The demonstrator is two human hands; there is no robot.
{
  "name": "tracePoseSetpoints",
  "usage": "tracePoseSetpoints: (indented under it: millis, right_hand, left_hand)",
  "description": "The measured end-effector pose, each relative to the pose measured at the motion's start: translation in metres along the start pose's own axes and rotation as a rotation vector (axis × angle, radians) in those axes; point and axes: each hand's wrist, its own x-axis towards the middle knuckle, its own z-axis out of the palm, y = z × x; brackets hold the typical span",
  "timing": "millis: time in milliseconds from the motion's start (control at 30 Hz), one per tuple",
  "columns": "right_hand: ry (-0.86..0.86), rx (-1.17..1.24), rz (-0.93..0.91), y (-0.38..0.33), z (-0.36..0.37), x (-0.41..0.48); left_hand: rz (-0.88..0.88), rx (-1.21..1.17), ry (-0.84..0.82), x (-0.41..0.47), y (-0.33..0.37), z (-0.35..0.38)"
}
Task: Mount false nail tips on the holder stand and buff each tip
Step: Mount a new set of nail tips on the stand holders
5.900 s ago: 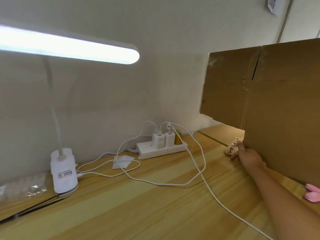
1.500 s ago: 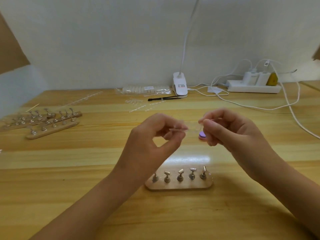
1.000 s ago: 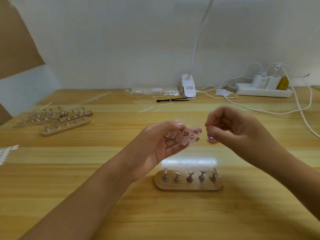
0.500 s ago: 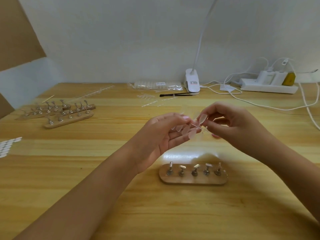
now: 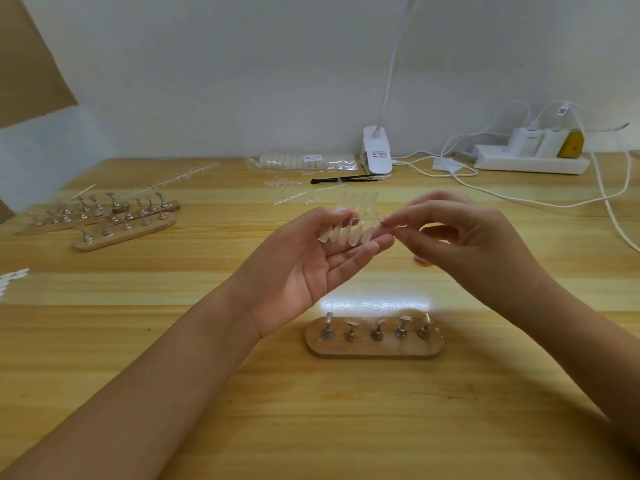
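A clear strip of false nail tips (image 5: 353, 221) is held up between both hands above the table. My left hand (image 5: 311, 268), palm up, pinches its left end between thumb and fingers. The right end is pinched by the thumb and forefinger of my right hand (image 5: 464, 240). Several tips fan out above and below the strip's spine. Below the hands, a small wooden holder stand (image 5: 374, 348) lies on the table, its several metal pegs bare. A pink object (image 5: 420, 259) shows under my right hand, mostly hidden.
Several more wooden holder stands (image 5: 114, 220) lie at the far left. A bag of nail tips (image 5: 304, 161), loose clear strips and a black tool (image 5: 343, 178) sit by the lamp clamp (image 5: 377, 154). A power strip (image 5: 530, 161) with white cables is at the back right.
The view swung from the power strip and cardboard to the table centre. Both hands came together and turned the strip of nail tips flat, so its tips now fan out.
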Motion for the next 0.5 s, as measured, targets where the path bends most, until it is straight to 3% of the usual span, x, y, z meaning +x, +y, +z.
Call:
tracePoseSetpoints:
  millis: [300,500]
  right_hand:
    - [0.041,-0.038,-0.050,0.001,0.004,-0.001]
    - [0.080,0.124,0.046,-0.010,-0.012,0.000]
  left_hand:
    - [-0.034,0.020,0.030,0.001,-0.001,0.001]
    - [0.006,-0.045,0.019,0.002,0.002,-0.006]
